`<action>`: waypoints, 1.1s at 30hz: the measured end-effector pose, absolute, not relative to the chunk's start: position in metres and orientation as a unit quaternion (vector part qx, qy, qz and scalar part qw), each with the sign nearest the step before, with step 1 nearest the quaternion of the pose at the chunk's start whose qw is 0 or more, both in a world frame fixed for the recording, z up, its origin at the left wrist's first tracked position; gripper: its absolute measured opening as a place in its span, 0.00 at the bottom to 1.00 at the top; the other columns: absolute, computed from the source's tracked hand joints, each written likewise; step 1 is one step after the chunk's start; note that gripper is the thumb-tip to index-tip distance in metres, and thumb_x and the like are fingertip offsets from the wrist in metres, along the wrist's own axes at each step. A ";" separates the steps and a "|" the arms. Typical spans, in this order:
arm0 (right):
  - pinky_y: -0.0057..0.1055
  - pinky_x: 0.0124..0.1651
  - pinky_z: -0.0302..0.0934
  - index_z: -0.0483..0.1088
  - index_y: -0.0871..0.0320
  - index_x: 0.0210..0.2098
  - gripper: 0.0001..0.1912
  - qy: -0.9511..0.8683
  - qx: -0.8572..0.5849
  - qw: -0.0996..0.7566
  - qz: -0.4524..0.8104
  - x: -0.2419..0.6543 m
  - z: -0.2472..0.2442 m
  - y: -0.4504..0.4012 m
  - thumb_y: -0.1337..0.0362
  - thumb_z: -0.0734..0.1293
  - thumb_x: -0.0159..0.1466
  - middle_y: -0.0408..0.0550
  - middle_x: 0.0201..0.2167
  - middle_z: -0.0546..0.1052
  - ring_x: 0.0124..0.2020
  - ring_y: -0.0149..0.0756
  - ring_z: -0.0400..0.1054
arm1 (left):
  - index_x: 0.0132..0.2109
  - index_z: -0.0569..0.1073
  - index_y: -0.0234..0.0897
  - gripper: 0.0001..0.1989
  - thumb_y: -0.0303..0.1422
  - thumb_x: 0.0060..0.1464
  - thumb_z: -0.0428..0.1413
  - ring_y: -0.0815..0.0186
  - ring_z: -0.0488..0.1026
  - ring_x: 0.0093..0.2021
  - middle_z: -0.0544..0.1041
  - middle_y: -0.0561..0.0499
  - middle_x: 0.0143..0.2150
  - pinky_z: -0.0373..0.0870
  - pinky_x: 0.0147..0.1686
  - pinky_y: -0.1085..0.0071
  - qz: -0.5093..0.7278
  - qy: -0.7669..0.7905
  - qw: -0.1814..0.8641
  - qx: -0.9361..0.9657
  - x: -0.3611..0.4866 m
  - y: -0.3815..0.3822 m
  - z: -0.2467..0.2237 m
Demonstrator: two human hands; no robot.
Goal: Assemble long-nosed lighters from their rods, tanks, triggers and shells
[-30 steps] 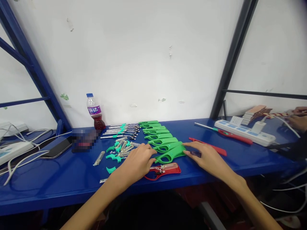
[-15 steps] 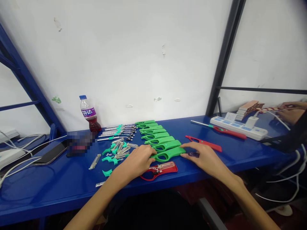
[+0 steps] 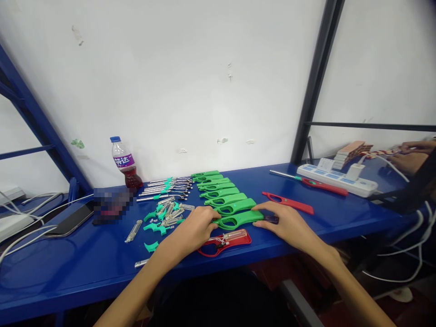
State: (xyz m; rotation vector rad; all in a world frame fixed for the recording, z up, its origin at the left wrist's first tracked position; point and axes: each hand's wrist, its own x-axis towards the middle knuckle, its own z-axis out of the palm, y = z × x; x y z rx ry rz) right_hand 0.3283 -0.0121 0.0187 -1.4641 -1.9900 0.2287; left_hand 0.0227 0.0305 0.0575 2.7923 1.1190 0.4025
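My left hand [image 3: 197, 223] pinches the left, narrow end of the nearest green lighter casing [image 3: 242, 218], and my right hand [image 3: 288, 221] has its thumb and fingers at the wide right end. That casing lies at the front of a row of green lighter casings [image 3: 220, 192]. A dark purple object [image 3: 271, 219], partly hidden, shows under my right fingers; its kind is unclear. Just in front lies a red lighter casing half [image 3: 218, 250] with a clear tank and wires in it. Green triggers [image 3: 157, 227] and clear fuel tanks [image 3: 172, 213] lie in a pile beside my left hand.
Metal lighter tubes [image 3: 166, 187] with wires lie at the back. A red casing half [image 3: 289, 202], a long red lighter [image 3: 323, 185] and a power strip [image 3: 337, 179] are on the right. A drink bottle [image 3: 126, 165] and phone [image 3: 71, 219] stand left. Another person's hands [image 3: 410, 159] show far right.
My right fingers have moved slightly left, closing over the right end of the nearest green casing. My left hand keeps its hold. The whole view has shifted a little.
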 end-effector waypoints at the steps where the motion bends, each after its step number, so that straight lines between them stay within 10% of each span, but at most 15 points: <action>1: 0.47 0.60 0.70 0.78 0.45 0.52 0.16 -0.759 -0.559 0.322 0.089 0.328 0.019 -0.013 0.49 0.73 0.67 0.44 0.56 0.82 0.57 0.51 0.77 | 0.53 0.81 0.40 0.11 0.28 0.67 0.58 0.56 0.79 0.51 0.83 0.46 0.49 0.73 0.49 0.65 0.135 0.367 0.053 0.919 0.023 0.030 0.057; 33: 0.44 0.53 0.70 0.77 0.50 0.53 0.20 -0.798 -0.545 0.252 0.058 0.334 0.034 -0.022 0.46 0.60 0.76 0.47 0.52 0.84 0.50 0.49 0.80 | 0.58 0.77 0.36 0.16 0.22 0.68 0.54 0.57 0.78 0.52 0.80 0.43 0.53 0.78 0.50 0.61 0.236 0.315 -0.026 0.919 0.030 0.034 0.031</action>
